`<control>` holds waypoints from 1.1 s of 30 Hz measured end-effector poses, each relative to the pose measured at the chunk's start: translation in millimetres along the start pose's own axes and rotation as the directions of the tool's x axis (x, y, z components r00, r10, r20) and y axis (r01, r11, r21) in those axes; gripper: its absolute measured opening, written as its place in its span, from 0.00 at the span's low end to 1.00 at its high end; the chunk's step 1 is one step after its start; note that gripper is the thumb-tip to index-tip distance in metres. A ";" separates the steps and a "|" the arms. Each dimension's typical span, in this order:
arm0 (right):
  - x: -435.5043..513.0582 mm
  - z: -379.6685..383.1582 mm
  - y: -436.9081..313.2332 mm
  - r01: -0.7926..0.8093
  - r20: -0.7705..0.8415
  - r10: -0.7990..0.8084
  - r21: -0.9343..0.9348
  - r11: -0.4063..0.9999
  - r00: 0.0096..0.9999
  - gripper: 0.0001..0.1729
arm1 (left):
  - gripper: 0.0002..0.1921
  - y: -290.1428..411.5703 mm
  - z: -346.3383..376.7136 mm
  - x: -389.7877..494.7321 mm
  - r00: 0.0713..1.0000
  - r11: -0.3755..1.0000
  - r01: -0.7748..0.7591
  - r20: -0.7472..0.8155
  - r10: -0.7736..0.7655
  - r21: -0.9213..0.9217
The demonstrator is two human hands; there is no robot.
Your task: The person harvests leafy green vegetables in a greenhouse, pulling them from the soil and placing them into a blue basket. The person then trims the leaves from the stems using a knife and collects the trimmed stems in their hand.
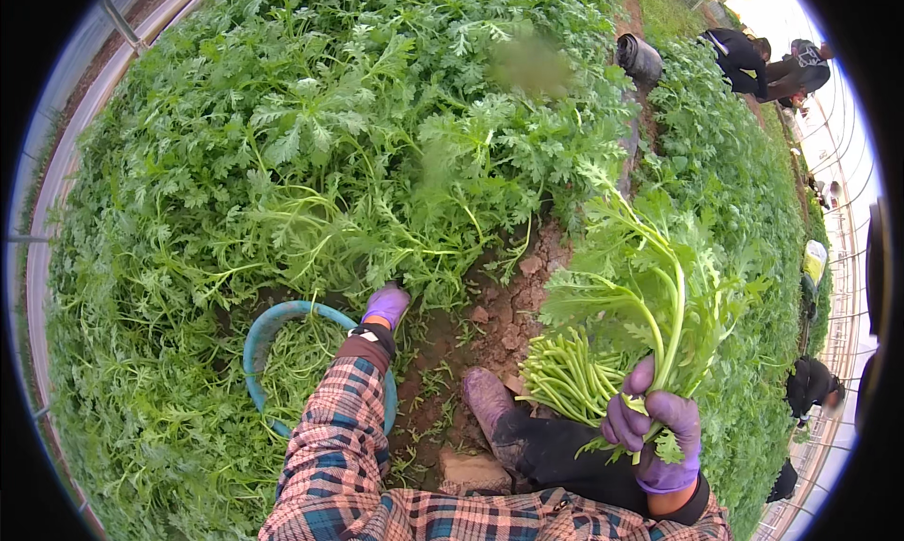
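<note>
My right hand (653,428), in a purple glove, is closed around the stems of a small bunch of leafy greens (667,294), their lobed leaves spreading upward. Just behind it lies a larger bundle of cut greens (575,378) with the pale stem ends towards the middle. My left hand (387,304), also purple-gloved, reaches down at the base of the growing greens (332,216); its fingers are hidden by the leaves. Beside my left forearm sits a round blue tub (256,350) with loose greens and leaf scraps inside, partly covered by the plaid sleeve.
Bare soil (526,280) with clods runs up the middle. A brick-like block (473,470) lies near my boot (487,400). A dark roll of sheeting (639,59) rests in the furrow. Several people, including a bent-over person (738,61), are at the right, beside greenhouse framing.
</note>
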State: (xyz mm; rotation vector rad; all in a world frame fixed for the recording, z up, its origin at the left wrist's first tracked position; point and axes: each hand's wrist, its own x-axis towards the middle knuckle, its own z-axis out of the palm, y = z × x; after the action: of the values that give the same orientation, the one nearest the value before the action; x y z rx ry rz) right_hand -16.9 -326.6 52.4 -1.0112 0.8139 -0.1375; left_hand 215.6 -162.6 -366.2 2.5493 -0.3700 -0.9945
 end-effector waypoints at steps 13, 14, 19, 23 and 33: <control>6.0 7.5 6.0 -0.004 0.014 0.003 0.094 0.996 1.000 0.19 | 0.11 91.9 -88.9 -193.4 0.918 0.185 0.291 0.329 0.220 -0.939; 8.4 6.7 7.6 -0.012 0.027 0.011 0.070 0.997 1.000 0.18 | 0.11 98.2 -97.7 -216.9 0.920 0.129 0.271 0.297 0.257 -0.954; 13.6 3.2 17.3 -0.105 0.196 0.090 0.068 0.992 0.976 0.16 | 0.11 130.4 -134.5 -309.1 0.930 -0.167 0.100 0.033 0.365 -0.981; 12.2 9.5 27.6 -0.062 0.333 0.080 -0.066 0.996 0.940 0.16 | 0.09 136.7 -171.9 -335.8 0.950 0.040 -0.063 -0.047 0.307 -0.997; -1.8 35.4 35.1 -0.255 0.696 0.227 -0.065 0.965 0.681 0.19 | 0.14 158.9 -194.0 -353.7 0.941 0.220 -0.301 -0.251 0.228 -0.928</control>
State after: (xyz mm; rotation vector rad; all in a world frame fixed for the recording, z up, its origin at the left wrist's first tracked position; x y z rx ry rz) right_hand -3.7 -281.8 35.1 -0.8115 0.2247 0.4491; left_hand 80.0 -124.6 43.9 1.2699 -0.0832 -0.6441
